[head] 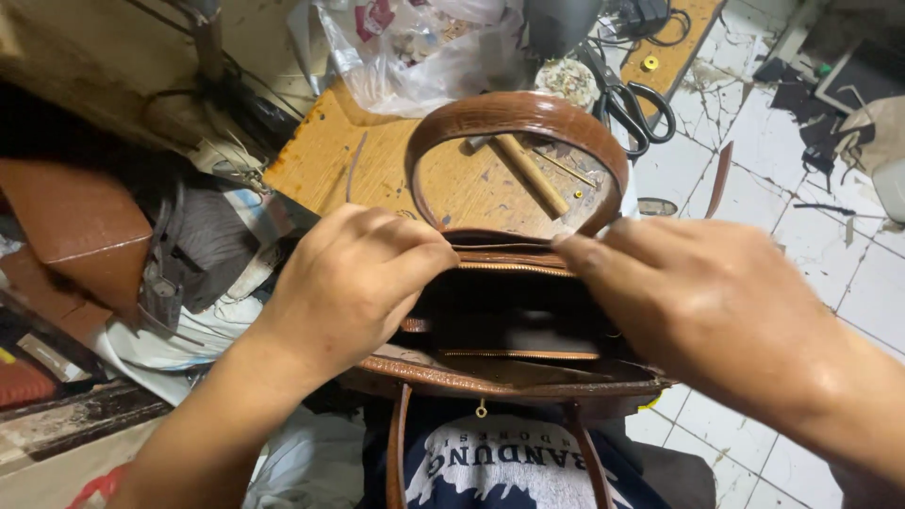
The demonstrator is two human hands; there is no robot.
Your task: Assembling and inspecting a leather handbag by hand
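Head view: a brown leather bag [509, 363] sits open in the person's lap, directly below the camera, its mouth facing up and its dark lining exposed. The left hand [353, 283] grips the bag's left upper edge, fingers curled over the rim and thumb tip pressing the far wall near the zip line. The right hand [702, 297] holds the bag's right upper edge, fingers extended and pinching the far rim between fingertips and thumb; the exact contact of the thumb is hidden behind the hand. The two hands are apart, with the bag's mouth between them. A curved brown handle [518, 118] rises from the far wall of the bag and arches above it. A second strap pair [401, 443] hangs from the near wall of the bag, down toward the person's printed shirt. A gold zip [514, 268] runs along the far inner edge of the bag, and another zip line [518, 354] crosses the lining nearer the person. Beyond the bag stands a worn wooden table [330, 155]. On it, seen through the handle arch, lies a wooden-handled tool [533, 174]. Farther from the bag are a clear plastic sack [424, 52] and black scissors [632, 104]. Right of the bag is a white tiled floor [811, 226] with dark scraps.
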